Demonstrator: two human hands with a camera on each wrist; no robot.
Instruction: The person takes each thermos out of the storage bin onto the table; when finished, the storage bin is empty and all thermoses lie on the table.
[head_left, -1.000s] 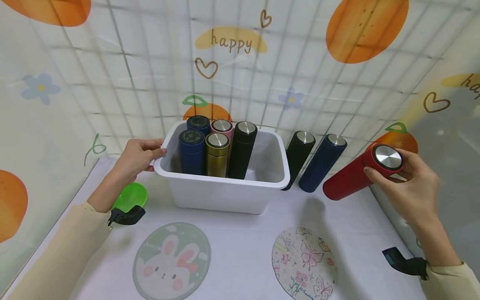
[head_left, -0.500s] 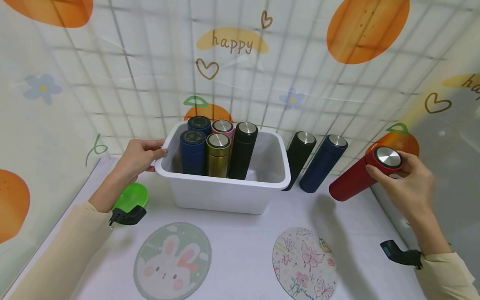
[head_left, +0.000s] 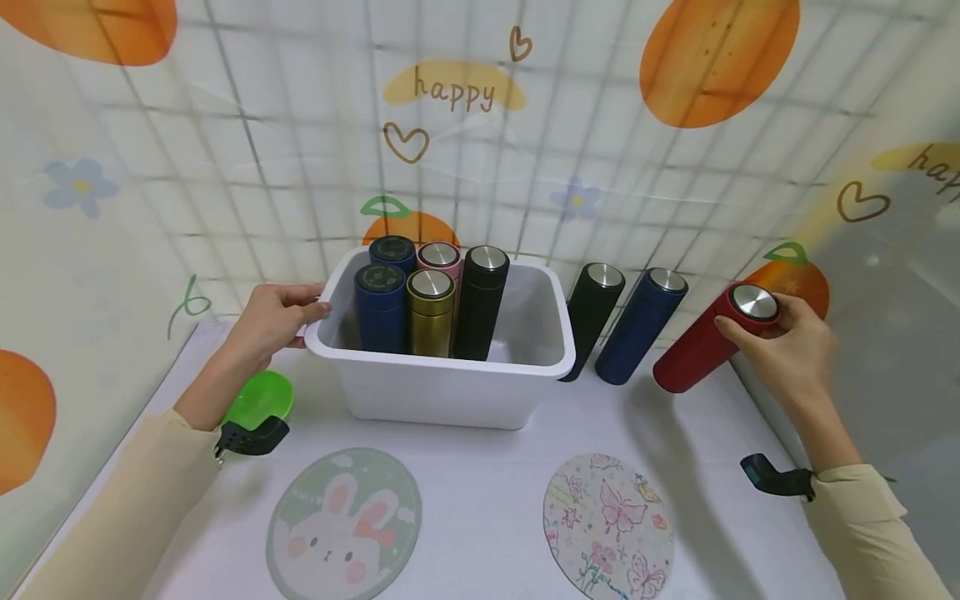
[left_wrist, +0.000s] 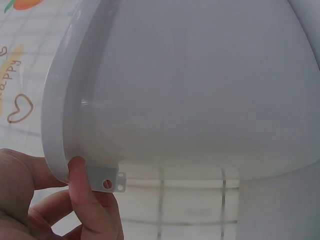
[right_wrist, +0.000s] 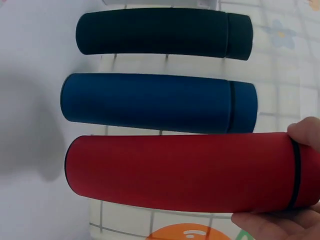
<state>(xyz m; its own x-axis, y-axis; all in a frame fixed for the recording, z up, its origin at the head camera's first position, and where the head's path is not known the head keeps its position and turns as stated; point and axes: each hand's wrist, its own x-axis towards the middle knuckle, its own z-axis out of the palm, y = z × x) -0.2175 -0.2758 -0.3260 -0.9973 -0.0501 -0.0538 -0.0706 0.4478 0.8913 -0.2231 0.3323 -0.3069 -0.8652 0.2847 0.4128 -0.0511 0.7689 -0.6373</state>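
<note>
The person's right hand point(head_left: 795, 350) grips a red bottle point(head_left: 693, 350) near its lid at the right of the frame; whether its base touches the counter point(head_left: 480, 508) cannot be told. Just left of it stand a navy bottle point(head_left: 641, 329) and a black bottle point(head_left: 595, 312). At centre, a white bin point(head_left: 442, 396) holds five more bottles upright, its left rim pinched between the left hand's point(head_left: 270, 325) thumb and fingers. A green bowl point(head_left: 262, 396) sits below that hand
</note>
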